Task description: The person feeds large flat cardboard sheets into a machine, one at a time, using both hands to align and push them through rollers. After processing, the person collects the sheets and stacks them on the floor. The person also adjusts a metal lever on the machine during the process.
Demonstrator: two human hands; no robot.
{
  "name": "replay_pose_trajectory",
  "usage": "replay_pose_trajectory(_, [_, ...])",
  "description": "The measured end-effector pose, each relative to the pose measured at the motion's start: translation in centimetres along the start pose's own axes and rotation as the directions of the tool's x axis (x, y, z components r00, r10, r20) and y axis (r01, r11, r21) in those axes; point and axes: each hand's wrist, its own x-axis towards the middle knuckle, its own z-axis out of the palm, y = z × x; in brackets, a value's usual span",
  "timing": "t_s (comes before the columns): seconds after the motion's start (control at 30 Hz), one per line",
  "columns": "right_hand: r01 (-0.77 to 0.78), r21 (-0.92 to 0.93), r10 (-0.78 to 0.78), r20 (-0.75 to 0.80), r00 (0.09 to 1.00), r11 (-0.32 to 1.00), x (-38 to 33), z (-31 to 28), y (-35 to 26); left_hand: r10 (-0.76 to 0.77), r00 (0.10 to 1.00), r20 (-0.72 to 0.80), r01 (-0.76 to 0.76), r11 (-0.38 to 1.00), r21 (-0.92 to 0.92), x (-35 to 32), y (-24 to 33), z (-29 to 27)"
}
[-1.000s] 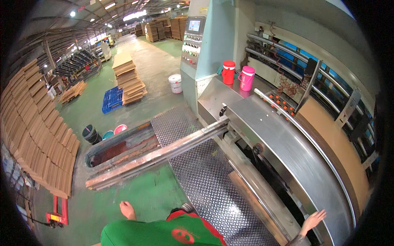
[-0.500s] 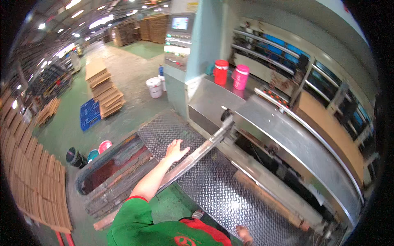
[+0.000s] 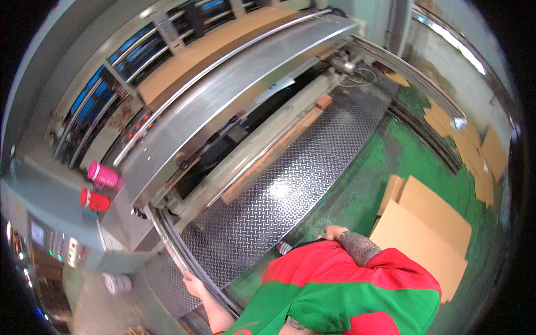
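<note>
My left hand (image 3: 194, 285) is at the near end of a long metal rail (image 3: 167, 237), its fingers closed around the rail's pale edge. This rail runs out from the left end of a big machine with a polished steel cover (image 3: 223, 92). Low beside my dark trousers hangs my right hand (image 3: 334, 233), its fingers loosely curled with nothing visible in them. A diamond-plate metal step (image 3: 273, 190) lies between me and the machine.
Flat cardboard sheets (image 3: 427, 237) lie on the green floor at my right. More cardboard pieces (image 3: 469, 151) lean by the wall. A pink jug (image 3: 105, 176) and a red jug (image 3: 95, 200) stand on the machine's left ledge, near a control panel (image 3: 53, 240). A white bucket (image 3: 117, 283) stands beyond.
My view has swung to the right, bringing the cardboard sheets and the machine's far end into sight. My left hand was spread beside the rail and is now on it.
</note>
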Motion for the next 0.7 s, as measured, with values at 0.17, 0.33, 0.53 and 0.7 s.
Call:
replay_pose_trajectory(0.17, [-0.213,0.324,0.253,-0.087,0.964,0.922,-4.1,4.6,9.2,-0.045,0.999,0.015,0.046,0.998,-0.044,-0.2,0.1,0.0])
replay_pose_trajectory(0.33, [-0.330,0.435,0.417,-0.121,0.901,0.838,-9.1,7.4,16.0,0.179,0.810,-0.558,-0.162,0.983,0.081,-1.1,4.3,2.9])
replay_pose_trajectory(0.53, [-0.396,0.454,0.478,-0.075,0.875,0.798,-12.6,10.0,18.9,0.351,0.933,0.077,-0.339,0.787,0.516,-9.8,15.6,17.1])
replay_pose_trajectory(0.7, [-0.407,0.543,0.493,-0.015,0.870,0.734,-12.6,9.0,17.2,0.904,0.009,0.428,-0.912,0.183,-0.367,-23.5,20.2,26.5])
